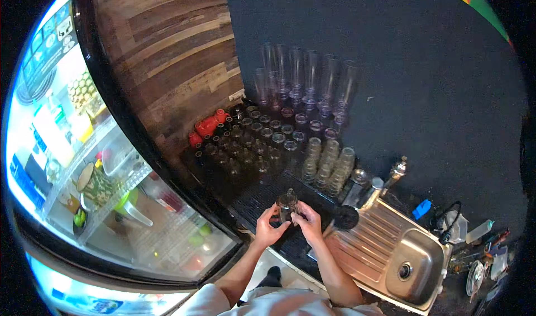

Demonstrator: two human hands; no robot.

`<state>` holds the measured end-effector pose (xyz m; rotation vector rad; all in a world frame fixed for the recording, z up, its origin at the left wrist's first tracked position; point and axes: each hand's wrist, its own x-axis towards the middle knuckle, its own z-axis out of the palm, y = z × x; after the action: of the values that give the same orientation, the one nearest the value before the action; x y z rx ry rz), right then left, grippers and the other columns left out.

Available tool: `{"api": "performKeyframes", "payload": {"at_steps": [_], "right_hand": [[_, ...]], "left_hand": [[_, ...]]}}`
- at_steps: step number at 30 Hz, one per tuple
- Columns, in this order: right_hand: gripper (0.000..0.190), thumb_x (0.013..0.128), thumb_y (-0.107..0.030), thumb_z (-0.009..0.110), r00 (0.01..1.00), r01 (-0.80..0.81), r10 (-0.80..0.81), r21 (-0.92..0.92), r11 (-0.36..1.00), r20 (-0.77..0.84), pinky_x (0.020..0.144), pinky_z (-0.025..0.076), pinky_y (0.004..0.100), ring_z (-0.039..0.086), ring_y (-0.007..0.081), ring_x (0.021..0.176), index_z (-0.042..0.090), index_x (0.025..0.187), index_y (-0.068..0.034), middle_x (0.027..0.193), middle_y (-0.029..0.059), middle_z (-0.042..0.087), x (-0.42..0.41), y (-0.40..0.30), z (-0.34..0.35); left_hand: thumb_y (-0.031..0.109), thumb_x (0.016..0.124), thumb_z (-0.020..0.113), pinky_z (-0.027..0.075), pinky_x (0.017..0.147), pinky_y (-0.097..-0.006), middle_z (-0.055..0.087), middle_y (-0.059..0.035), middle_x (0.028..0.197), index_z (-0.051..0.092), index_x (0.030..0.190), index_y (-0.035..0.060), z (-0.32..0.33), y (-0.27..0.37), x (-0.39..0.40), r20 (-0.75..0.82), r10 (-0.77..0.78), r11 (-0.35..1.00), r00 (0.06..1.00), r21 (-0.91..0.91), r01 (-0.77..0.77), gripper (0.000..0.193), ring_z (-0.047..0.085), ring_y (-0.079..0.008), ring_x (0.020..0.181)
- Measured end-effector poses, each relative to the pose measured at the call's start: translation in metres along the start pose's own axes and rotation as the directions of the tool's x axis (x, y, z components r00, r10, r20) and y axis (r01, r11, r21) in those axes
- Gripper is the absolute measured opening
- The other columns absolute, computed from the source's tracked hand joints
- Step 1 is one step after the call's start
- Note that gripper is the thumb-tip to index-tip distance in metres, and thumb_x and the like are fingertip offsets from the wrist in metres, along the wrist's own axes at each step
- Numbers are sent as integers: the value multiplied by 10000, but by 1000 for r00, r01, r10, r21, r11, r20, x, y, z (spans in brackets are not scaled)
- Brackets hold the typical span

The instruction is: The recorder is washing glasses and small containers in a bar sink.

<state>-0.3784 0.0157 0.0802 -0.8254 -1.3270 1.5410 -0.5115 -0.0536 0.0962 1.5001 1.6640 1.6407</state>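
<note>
Both hands are raised over a black counter with a black ribbed mat [264, 196]. Between them is a small clear glass vessel [288, 203], narrowing to a knob-like tip at its far end. My left hand [268, 229] grips its left side, the thumb on the near part. My right hand [309, 224] holds the right side, fingers curled around it. The fingers hide part of the glass, so its exact kind is unclear. Past the mat stand stacked clear glass cups [327, 165], beside rows of small glass vessels [251, 152].
Right of me is a steel sink [412, 261] with a ribbed drainboard [364, 244] and a tap [398, 169]. Tall clear glasses [310, 77] line the dark wall. Red teapots or cups [207, 126] sit in the far corner. A glass-door fridge [138, 182] stands left.
</note>
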Motion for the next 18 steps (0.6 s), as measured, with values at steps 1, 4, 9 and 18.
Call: {"api": "performKeyframes", "payload": {"at_steps": [1,4,9,18], "right_hand": [[458,733,-40,672,999,-43,42,49,998,20,849,424,284,545,156,997,523,1164,3,1073,85,591,11,4,17],[547,686,-129,748,992,52,-41,-96,994,117,861,435,293,534,181,1025,515,1154,32,1106,109,571,36,14,62],[634,649,-153,758,992,92,-56,-339,936,114,811,451,317,543,205,871,499,1222,-74,953,88,503,79,45,108],[627,740,-39,645,981,-46,99,-295,954,166,866,432,287,557,186,992,388,1311,-55,1098,99,565,124,75,140]], "left_hand": [[48,638,741,499,767,-294,586,-135,1020,507,1141,-48,-14,-11,4,-9,-74,997,997,-7,74,564,599,-184,894],[40,642,735,493,778,-289,589,-136,1027,496,1148,-59,-48,-51,21,-85,-84,996,993,32,87,568,590,-188,919],[3,658,707,507,802,-339,585,-189,1046,467,1184,-17,-69,-86,51,-226,-173,983,959,25,183,579,595,-254,951],[-6,644,708,502,757,-351,556,-176,1038,470,1123,-5,-85,-138,83,-262,-81,963,962,228,143,534,568,-287,966]]}}
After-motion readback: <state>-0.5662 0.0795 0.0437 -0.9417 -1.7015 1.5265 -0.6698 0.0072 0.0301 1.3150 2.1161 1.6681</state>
